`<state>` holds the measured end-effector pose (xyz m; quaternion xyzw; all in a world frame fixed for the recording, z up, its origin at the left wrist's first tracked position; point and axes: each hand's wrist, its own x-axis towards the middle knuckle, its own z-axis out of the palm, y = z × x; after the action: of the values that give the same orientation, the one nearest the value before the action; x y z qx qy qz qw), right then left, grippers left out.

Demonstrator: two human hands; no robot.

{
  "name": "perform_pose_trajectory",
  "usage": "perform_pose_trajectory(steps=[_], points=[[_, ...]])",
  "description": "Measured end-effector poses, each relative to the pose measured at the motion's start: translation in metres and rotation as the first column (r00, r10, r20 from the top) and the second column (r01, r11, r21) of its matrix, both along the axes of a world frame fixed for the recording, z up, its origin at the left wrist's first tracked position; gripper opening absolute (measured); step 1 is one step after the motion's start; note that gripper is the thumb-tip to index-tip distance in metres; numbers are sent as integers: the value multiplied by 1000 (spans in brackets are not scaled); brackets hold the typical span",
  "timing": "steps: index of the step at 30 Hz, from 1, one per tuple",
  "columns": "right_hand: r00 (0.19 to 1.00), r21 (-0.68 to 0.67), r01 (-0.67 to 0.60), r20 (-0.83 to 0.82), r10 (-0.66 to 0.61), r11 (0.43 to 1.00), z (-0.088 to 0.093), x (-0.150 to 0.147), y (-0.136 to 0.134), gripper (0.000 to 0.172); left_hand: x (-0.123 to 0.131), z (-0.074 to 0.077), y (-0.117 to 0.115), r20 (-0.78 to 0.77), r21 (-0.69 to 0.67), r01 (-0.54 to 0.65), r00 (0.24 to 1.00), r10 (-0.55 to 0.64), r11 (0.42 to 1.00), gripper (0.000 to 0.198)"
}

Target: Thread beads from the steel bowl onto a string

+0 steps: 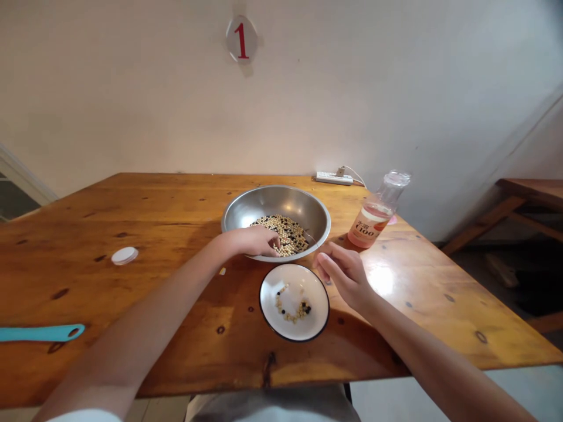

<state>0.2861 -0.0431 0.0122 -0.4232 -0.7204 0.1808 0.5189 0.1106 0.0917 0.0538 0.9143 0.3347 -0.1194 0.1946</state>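
A steel bowl (233, 220) holds many small cream and black beads (290, 230). My left hand (261, 239) reaches over its near rim, fingers curled down at the beads; whatever the fingertips hold is hidden. To the right, my right hand (341, 268) is closed in a pinch on a thin wire (311, 236), which curves up toward the bowl's right side. Just in front of the bowl lies a white plate (275, 325) with a dark rim. On it, cream and black beads (290, 316) form a curved row, with a small white piece near the top left.
A pink drink bottle (367, 225) stands right of the bowl, near the table's right edge. Behind is a power strip (334, 178) with a plug. At left are a white lid (124, 255) and a turquoise handle (44, 333). A wooden bench (532, 193) stands at far right.
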Motion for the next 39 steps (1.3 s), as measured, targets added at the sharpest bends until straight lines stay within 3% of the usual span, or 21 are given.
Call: perform_pose_trajectory(steps=[19, 39], points=[[1000, -30, 3, 1, -3, 1000, -1, 0, 0, 29, -5, -2, 4, 200, -9, 31, 979, -29, 999, 18], [1000, -19, -5, 22, 6, 1000, -3, 0, 0, 26, -4, 3, -3, 213, 32, 34, 976, -40, 999, 19]])
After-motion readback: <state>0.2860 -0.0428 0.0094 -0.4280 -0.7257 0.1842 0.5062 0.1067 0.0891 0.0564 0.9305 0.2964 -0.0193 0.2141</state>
